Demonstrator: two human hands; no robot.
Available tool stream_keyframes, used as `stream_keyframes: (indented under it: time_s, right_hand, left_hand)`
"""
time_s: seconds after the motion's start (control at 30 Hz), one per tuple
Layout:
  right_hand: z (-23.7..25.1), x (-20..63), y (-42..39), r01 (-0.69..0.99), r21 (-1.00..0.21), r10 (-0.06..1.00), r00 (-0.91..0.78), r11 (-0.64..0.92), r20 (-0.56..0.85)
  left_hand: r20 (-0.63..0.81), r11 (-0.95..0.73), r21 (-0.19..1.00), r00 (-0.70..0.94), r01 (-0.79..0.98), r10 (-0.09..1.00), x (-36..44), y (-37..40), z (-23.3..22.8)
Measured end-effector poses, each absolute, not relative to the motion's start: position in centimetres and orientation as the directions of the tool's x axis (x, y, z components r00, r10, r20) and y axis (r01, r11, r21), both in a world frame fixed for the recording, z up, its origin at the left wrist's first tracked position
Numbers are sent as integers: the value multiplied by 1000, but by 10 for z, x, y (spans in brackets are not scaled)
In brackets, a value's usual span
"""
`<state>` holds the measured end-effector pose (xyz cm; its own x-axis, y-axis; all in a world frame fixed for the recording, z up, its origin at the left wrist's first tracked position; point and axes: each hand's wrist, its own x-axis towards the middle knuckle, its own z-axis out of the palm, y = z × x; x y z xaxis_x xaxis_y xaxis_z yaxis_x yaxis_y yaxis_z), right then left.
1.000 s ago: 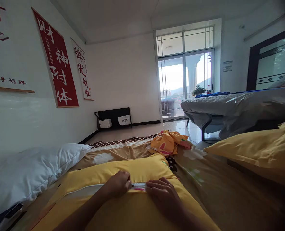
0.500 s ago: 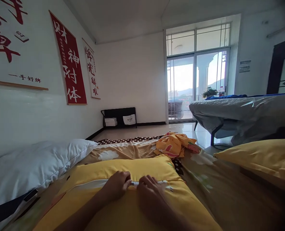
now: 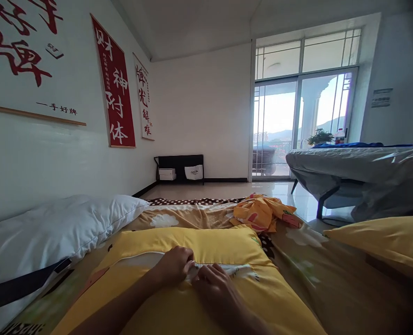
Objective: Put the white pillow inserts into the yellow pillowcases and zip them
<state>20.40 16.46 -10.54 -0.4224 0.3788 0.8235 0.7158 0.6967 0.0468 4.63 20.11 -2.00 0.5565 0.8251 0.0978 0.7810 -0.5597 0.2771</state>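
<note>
- Left hand (image 3: 174, 265) pinching shut on pillowcase (image 3: 206, 242) opening.
- Right hand (image 3: 216, 288) just beside, fingers curled on zipper (image 3: 227, 269) seam.
- White pillow (image 3: 52, 232) left, on bed (image 3: 332, 279).

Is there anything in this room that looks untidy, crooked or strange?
Two things. A crumpled orange cloth lies in a heap at the far end of the bed. The yellow pillowcase gapes along its edge, white filling showing, where the left hand and right hand meet. Nothing looks spilled or broken.
</note>
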Motion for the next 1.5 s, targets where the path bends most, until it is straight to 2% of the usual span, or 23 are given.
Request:
stream_keyframes:
  time_s: [0.17, 0.47, 0.67, 0.87, 0.97, 1.03, 1.17, 1.27, 1.37, 1.5]
  right_hand:
    - [-101, 203, 165, 709, 120, 277, -418, 694, 865]
    - [-100, 203, 167, 716, 91, 299, -399, 692, 867]
    - [-102, 202, 172, 704, 46, 334, -392, 709, 857]
    - [-106, 204, 174, 696, 36, 338, -393, 717, 855]
    - [-107, 205, 174, 709, 29, 381, -413, 705, 827]
    - [-102, 202, 174, 744, 5, 454, -413, 669, 789]
    - [-85, 177, 176, 789, -108, 645, -406, 605, 648]
    - [-80, 150, 181, 764, -184, 694, -421, 619, 584]
    - [-88, 133, 187, 740, -169, 647, -424, 651, 634]
    - [-101, 130, 191, 722, 37, 461, -479, 691, 747]
  left_hand:
    - [79, -541, 268, 541, 797, 837, 42, 202, -19]
    - [107, -507, 303, 500, 807, 859, 29, 203, -20]
    - [129, -485, 379, 474, 788, 871, 5, 207, -23]
    - [131, -475, 333, 459, 814, 879, -3, 210, -20]
    - [125, -465, 302, 449, 832, 885, -3, 210, -22]
    - [136, -462, 295, 441, 837, 887, -3, 210, -23]
    - [147, -478, 292, 455, 828, 878, -3, 210, -19]
    - [103, -486, 278, 477, 829, 873, 1, 210, -8]
    - [61, -489, 242, 490, 838, 870, 6, 213, 3]
    - [45, -506, 195, 508, 840, 860, 8, 217, 6]
